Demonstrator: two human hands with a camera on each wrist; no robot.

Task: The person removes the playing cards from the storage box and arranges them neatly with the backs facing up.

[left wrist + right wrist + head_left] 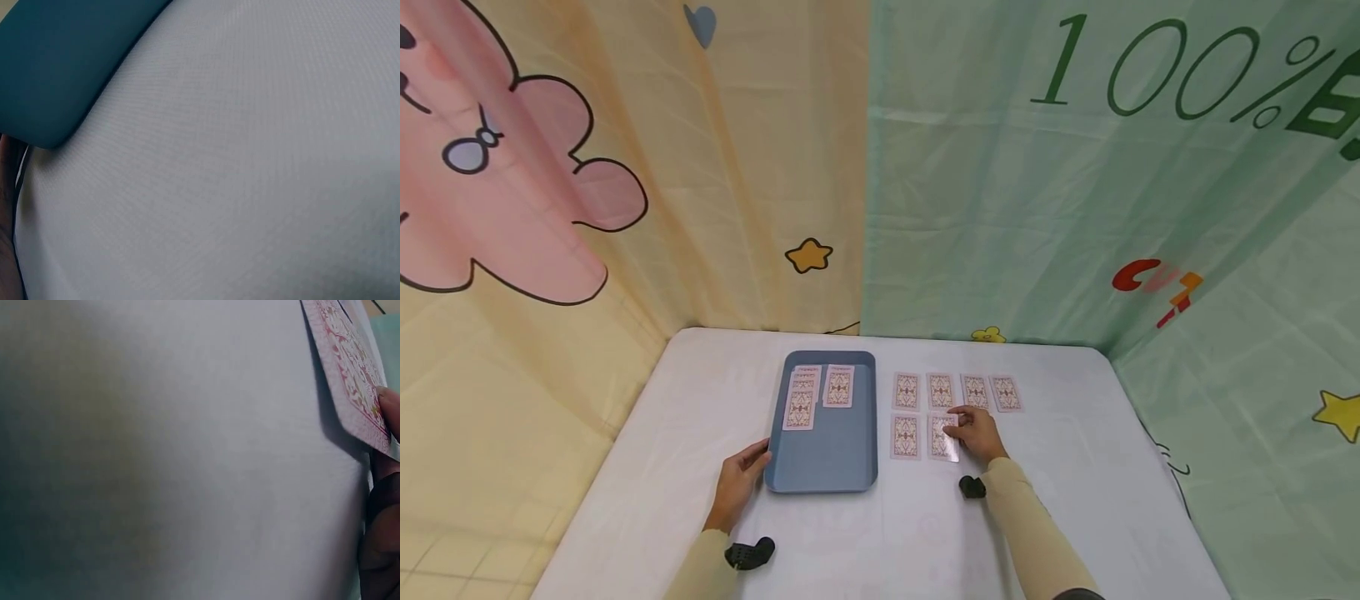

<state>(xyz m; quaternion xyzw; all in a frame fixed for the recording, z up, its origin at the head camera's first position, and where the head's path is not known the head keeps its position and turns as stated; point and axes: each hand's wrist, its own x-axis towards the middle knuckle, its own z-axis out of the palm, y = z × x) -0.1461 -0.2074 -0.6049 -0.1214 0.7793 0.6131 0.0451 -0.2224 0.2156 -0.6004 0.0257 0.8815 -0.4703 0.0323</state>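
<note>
Curtains at back and sides: yellow [760,167] to the left, with a big pink printed figure [512,192]; green [970,183] to the right, with dark "100%" lettering [1180,71].

Below these, a white-covered desk [842,546].

On the desk, left of middle, a blue-grey tray [823,467], longer side running away from the near edge.

Pale sleeves [1033,529] on both arms, from the near side.

Hands well apart. Left hand [739,485] at the tray's left rim, fingers fairly straight and touching it. Right hand [979,433] right of the tray, pinching a card [938,446] by its right side; in the right wrist view, card tilted, edge raised off the cloth, shadow beneath.

Black device [752,553] at each wrist.

Smallest, the cards, red patterned backs up. In the tray: overlapping column [801,410] at far left, another overlapping group [838,387] just beside. On the desk: row of four [906,392] farther off; nearer, a single card [906,437] left of the pinched one.
</note>
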